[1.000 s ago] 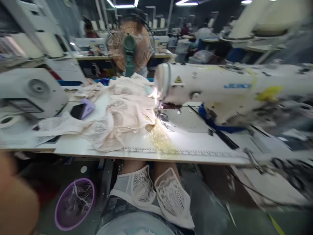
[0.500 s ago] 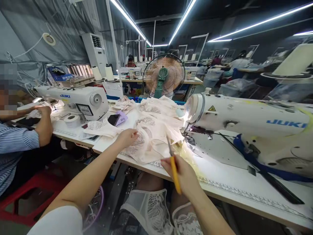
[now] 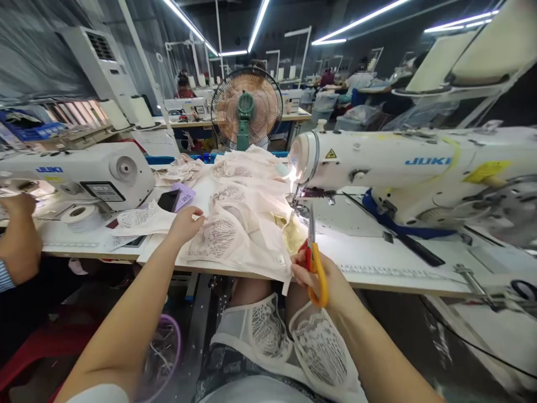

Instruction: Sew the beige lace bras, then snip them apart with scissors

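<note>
My right hand (image 3: 314, 277) is closed round orange-handled scissors (image 3: 319, 280), their blades pointing up. Its thumb and fingertips also meet the end of a pale band of a cream lace bra (image 3: 220, 238), which hangs over the table's front edge. The bra lies spread between my hands. At its left side my left hand (image 3: 187, 224) has its fingers pinched together by the fabric; what is between them, if anything, is too small to make out. More cream bras (image 3: 243, 165) are heaped behind. Another lace bra (image 3: 314, 347) rests on my lap.
A sewing machine (image 3: 377, 159) stands at the right, its needle lamp lit. Another machine (image 3: 100, 173) is at the left, where a co-worker's arm (image 3: 19, 235) shows. A phone (image 3: 168, 201), purple card (image 3: 184, 196) and tape roll (image 3: 81, 218) lie left. Behind is a fan (image 3: 245, 106).
The view has turned right and down. My right hand, with the scissors, has come to the bra's band end, which now hangs over the edge. My left hand has shifted toward the bra's left side.
</note>
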`<action>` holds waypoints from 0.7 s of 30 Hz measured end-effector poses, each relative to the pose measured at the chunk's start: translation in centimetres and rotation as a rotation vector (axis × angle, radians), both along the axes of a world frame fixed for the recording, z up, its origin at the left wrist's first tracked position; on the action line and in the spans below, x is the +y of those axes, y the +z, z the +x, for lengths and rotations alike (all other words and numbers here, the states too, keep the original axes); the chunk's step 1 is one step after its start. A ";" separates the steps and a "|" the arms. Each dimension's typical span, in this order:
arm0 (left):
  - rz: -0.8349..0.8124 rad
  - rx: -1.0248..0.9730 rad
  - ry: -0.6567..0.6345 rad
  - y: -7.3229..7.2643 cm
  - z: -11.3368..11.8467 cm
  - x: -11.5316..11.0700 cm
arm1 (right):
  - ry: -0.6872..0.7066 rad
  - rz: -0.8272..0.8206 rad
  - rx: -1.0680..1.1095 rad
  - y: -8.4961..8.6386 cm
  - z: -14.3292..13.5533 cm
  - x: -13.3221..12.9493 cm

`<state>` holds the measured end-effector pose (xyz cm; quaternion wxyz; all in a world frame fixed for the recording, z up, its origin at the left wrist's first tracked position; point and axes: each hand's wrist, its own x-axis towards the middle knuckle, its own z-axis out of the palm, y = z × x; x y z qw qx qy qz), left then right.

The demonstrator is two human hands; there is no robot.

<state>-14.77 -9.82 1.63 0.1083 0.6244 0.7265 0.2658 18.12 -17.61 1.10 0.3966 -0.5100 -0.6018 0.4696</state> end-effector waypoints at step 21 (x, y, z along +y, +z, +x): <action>-0.138 -0.606 -0.012 0.8 1.1 -5.1 | -0.103 -0.045 -0.200 -0.2 -0.6 -0.9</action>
